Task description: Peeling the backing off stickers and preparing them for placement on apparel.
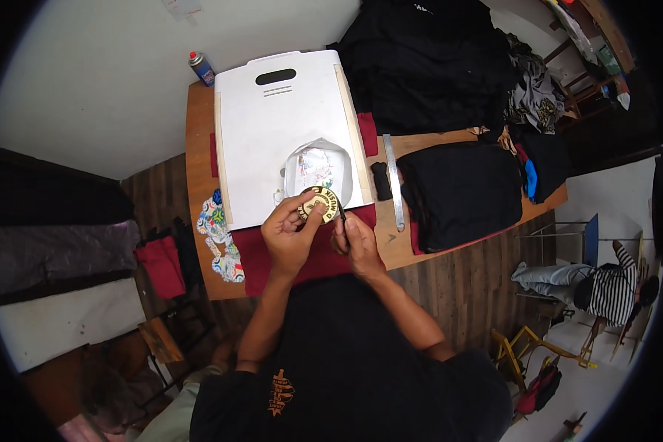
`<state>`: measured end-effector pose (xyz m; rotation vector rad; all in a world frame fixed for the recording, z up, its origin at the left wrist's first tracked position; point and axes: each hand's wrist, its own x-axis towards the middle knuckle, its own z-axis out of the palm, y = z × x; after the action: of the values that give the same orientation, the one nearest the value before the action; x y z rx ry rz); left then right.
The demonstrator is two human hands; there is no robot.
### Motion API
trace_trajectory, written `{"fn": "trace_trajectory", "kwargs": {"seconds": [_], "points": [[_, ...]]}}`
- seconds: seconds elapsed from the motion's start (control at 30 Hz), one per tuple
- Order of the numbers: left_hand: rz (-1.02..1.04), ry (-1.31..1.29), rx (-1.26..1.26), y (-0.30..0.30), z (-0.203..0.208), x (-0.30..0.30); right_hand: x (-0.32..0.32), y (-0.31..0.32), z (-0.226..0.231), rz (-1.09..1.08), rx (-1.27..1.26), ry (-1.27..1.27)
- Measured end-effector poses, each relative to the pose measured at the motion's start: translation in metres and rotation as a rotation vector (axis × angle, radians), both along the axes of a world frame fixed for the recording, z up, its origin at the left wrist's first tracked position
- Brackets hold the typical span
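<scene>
My left hand [289, 234] pinches a round cream-and-black patch [318, 205] between thumb and fingers, holding it up over the near edge of a white board [272, 140]. Closed round a slim dark tool [341, 214], probably scissors, my right hand [357, 244] brings it to the patch's right rim. Most of that tool is hidden by the fingers. Just beyond the patch, a crumpled white bag [296, 163] with coloured marks inside rests on the board. Dark red cloth [261, 258] lies beneath the board and my hands.
A metal ruler [393, 180] lies right of the board, beside folded black cloth [460, 191]. More black cloth [427, 62] covers the far right. A spray can [201, 68] stands far left; patterned scraps [215, 225] hang nearby. Other people are at left and right.
</scene>
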<state>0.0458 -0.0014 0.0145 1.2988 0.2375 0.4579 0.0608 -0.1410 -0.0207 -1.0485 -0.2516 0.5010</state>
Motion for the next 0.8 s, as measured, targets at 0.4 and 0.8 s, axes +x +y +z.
{"fn": "trace_trajectory", "kwargs": {"seconds": [0.4, 0.8], "points": [[-0.001, -0.015, -0.018, -0.0005, -0.0014, 0.0004, -0.0016, -0.0001, -0.0055, -0.026, 0.036, 0.042], [-0.008, -0.012, 0.020, 0.0006, -0.0022, 0.0000, -0.0017, -0.0021, -0.0054, 0.008, 0.015, 0.014]]}}
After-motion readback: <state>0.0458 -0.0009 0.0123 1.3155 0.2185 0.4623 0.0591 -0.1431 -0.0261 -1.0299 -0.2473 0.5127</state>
